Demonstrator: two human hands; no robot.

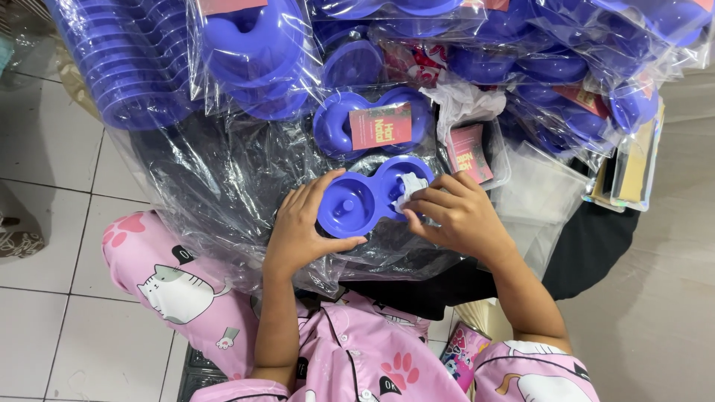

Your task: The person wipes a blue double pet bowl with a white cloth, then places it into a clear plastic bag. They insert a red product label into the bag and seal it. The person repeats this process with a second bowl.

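Blue two-cup tray (372,196) lies between both hands, long axis running left-low to right-high. Left hand (302,227) grips its left cup; right hand (458,216) pinches a white wad (410,187) in the right cup.

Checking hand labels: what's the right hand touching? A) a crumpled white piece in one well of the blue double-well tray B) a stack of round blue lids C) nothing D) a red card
A: the right hand pinches the crumpled white piece in a well of the blue double-well tray, which the left hand steadies.
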